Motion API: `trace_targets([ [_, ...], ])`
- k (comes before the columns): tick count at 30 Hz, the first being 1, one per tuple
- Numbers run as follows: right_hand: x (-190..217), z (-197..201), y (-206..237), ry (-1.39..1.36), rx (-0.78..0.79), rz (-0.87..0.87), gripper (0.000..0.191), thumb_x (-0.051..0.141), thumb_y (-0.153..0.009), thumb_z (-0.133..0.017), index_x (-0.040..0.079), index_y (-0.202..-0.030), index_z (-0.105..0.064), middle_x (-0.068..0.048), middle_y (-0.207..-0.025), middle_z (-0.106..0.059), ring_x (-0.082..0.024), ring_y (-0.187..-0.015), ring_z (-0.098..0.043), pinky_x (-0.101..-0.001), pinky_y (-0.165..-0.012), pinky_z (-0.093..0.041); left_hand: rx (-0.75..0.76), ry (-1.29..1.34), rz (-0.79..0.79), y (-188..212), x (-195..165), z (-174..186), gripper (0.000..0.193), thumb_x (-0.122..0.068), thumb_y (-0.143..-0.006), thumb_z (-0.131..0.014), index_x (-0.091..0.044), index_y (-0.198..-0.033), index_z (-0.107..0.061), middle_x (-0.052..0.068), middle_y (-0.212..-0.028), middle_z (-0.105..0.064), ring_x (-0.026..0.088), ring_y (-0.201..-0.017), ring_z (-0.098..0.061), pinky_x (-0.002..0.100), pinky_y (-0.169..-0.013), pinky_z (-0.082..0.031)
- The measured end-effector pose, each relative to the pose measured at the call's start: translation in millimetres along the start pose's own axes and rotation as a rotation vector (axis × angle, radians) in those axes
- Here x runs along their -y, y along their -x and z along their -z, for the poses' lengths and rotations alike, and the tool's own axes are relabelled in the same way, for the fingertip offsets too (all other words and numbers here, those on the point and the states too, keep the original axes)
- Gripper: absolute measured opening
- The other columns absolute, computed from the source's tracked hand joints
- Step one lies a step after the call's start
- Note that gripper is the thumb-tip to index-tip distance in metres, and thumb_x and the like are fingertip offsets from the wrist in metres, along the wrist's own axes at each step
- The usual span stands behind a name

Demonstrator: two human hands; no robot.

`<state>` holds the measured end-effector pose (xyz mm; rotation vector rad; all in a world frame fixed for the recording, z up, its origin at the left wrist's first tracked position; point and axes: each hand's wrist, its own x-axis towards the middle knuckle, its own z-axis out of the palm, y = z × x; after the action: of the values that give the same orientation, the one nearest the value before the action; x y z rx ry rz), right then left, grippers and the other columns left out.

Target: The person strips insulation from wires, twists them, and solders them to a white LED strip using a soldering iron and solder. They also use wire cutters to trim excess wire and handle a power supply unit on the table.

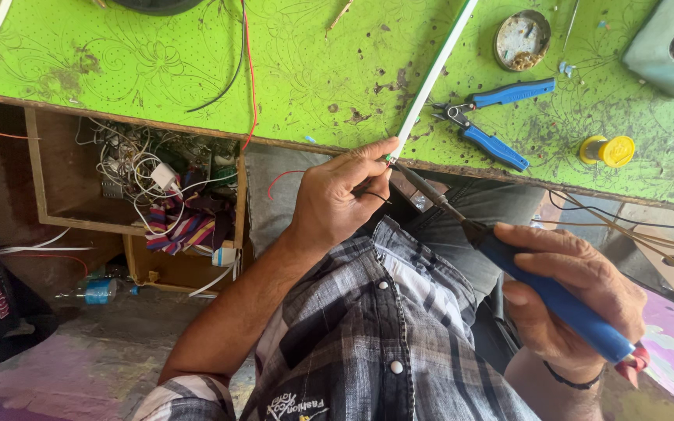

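My left hand (345,195) pinches the near end of a long white strip (431,74) that runs up across the green bench (157,70), with a thin dark wire by the fingers. My right hand (579,288) grips the blue handle of a soldering iron (544,292). Its metal tip (419,183) points up-left and meets the strip's end just beside my left fingertips, over my lap.
Blue-handled pliers (493,121) lie right of the strip. A round tin (522,39) and a yellow solder spool (608,150) sit further right. Black and red wires (245,70) cross the bench. A wooden shelf under the bench (157,195) holds tangled cables and cloth.
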<state>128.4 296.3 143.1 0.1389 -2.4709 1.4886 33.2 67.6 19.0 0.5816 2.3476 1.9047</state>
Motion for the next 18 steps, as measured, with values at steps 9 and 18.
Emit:
trace_targets([
  [9,-3.6,-3.8,-6.4,-0.024,0.022,0.033,0.025,0.018,-0.103,-0.073,-0.003,-0.109,-0.06,-0.024,-0.108,-0.072,-0.026,-0.098,-0.075,-0.0316,-0.087,-0.061,-0.003,-0.017,0.007,0.2,-3.6,-0.1,0.018,0.005,-0.091,-0.076,-0.002,-0.103,-0.065,0.011,-0.126,-0.073,0.006,-0.074,-0.069,0.024,-0.068,-0.061],
  [18,-4.7,-4.9,-8.2,-0.005,0.026,0.033,0.025,0.017,-0.102,-0.074,-0.004,-0.108,-0.062,-0.026,-0.107,-0.072,-0.027,-0.099,-0.075,-0.0327,-0.089,-0.061,-0.006,-0.023,0.017,0.3,-6.4,0.3,0.022,0.005,-0.09,-0.076,-0.002,-0.108,-0.067,0.01,-0.117,-0.075,0.006,-0.072,-0.068,0.024,-0.068,-0.06],
])
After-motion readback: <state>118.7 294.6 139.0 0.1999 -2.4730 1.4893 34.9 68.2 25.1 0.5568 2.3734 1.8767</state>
